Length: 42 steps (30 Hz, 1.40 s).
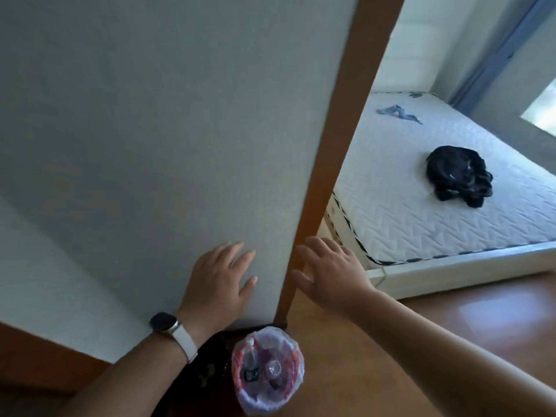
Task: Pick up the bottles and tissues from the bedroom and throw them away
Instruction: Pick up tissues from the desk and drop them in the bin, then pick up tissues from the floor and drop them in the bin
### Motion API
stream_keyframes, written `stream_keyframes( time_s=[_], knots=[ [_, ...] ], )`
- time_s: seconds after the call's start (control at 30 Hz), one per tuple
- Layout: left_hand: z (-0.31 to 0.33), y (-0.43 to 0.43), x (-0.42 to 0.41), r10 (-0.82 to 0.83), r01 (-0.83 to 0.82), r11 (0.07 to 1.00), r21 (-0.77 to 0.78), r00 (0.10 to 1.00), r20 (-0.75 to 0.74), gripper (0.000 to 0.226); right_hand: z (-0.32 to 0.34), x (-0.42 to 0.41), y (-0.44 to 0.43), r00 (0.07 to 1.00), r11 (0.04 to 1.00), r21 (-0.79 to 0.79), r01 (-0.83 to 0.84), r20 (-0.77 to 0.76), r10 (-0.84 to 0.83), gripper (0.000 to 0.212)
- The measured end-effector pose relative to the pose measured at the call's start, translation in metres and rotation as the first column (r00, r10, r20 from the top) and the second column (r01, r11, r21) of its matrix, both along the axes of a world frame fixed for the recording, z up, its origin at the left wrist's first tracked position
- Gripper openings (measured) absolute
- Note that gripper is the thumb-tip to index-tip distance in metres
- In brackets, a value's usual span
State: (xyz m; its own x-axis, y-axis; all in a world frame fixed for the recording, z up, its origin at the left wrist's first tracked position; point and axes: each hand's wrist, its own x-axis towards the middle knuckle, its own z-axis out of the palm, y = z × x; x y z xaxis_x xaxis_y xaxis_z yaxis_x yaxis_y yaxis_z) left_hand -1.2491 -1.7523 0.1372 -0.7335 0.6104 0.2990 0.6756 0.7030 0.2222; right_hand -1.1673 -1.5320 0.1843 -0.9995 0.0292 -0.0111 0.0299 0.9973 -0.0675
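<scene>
A small trash bin (296, 361) lined with a pale plastic bag stands on the wooden floor at the bottom centre, below my wrists. Clear plastic bottles (273, 369) lie inside it. My left hand (218, 279), with a watch on the wrist, is held out with straight fingers in front of the grey wall, holding nothing. My right hand (329, 270) is spread open just right of the brown door frame (340, 152), also holding nothing. No tissues are visible.
Through the doorway, a bare white mattress (421, 212) lies on a low frame. A black bundle of clothing (458, 176) and a blue-grey cloth (398, 113) rest on it. A dark bag (207, 368) sits left of the bin. Wooden floor stretches right.
</scene>
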Motion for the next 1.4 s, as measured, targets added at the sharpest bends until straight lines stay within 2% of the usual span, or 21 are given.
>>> stream_keyframes(
  time_s=[0.37,0.57,0.73,0.83,0.97,1.17,1.4],
  knots=[
    [0.042,0.143,0.077,-0.258,0.249,0.964,-0.098,0.961,-0.103,0.047,0.029,0.127,0.125,0.967,0.974,-0.009,0.228,-0.118,-0.228,0.056],
    [0.056,0.241,0.149,-0.41,0.406,0.912,-0.061,0.907,-0.097,0.045,0.032,0.221,0.2,0.921,0.936,-0.064,0.346,-0.17,-0.352,0.054],
    [0.058,0.319,0.2,-0.461,0.457,0.887,-0.066,0.884,-0.083,0.045,0.027,0.294,0.263,0.872,0.901,-0.055,0.429,-0.232,-0.43,0.051],
    [0.06,0.356,0.225,-0.484,0.48,0.875,-0.067,0.87,-0.094,0.044,0.028,0.327,0.297,0.862,0.888,-0.058,0.456,-0.22,-0.457,0.054],
    [0.067,0.398,0.251,-0.544,0.534,0.839,-0.104,0.83,-0.121,0.045,0.029,0.367,0.33,0.799,0.845,-0.07,0.53,-0.294,-0.525,0.052],
    [0.079,0.472,0.274,-0.645,0.635,0.764,-0.114,0.747,-0.159,0.045,0.029,0.413,0.374,0.714,0.766,-0.086,0.637,-0.308,-0.628,0.051],
    [0.066,0.571,0.29,-0.772,0.77,0.632,-0.085,0.619,-0.144,0.048,0.028,0.446,0.43,0.593,0.64,-0.061,0.766,-0.317,-0.74,0.051]
  ],
)
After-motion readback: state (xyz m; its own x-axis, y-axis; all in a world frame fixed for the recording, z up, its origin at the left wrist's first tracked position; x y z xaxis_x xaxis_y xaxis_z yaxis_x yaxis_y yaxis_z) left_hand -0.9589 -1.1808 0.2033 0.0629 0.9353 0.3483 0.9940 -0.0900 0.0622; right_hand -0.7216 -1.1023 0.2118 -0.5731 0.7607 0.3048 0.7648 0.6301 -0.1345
